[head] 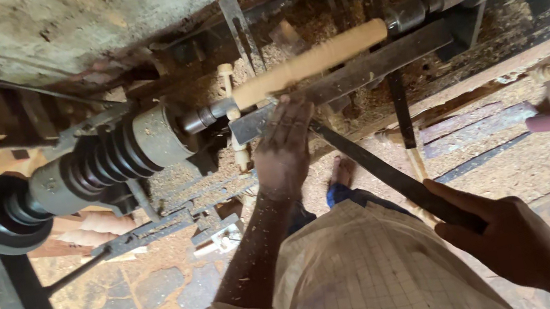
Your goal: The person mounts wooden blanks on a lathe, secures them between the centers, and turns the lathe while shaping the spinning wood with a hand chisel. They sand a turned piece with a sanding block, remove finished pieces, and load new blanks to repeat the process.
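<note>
Head view, right hand (512, 241) gripping chisel (384, 173) (closed)

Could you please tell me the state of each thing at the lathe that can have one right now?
Wooden rod: mounted between the lathe's two ends, pale and rounded.
Long chisel: held in both hands, tip at the rod.
Left hand: pressing the chisel's front on the tool rest.
Right hand: closed on the chisel's rear end.
Stepped pulley: whether it spins cannot be told.

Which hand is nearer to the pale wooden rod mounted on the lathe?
Left. The left hand rests on the tool rest just below the wooden rod, steadying the tip of the long chisel. The right hand grips the chisel's handle end, much farther back.
</note>
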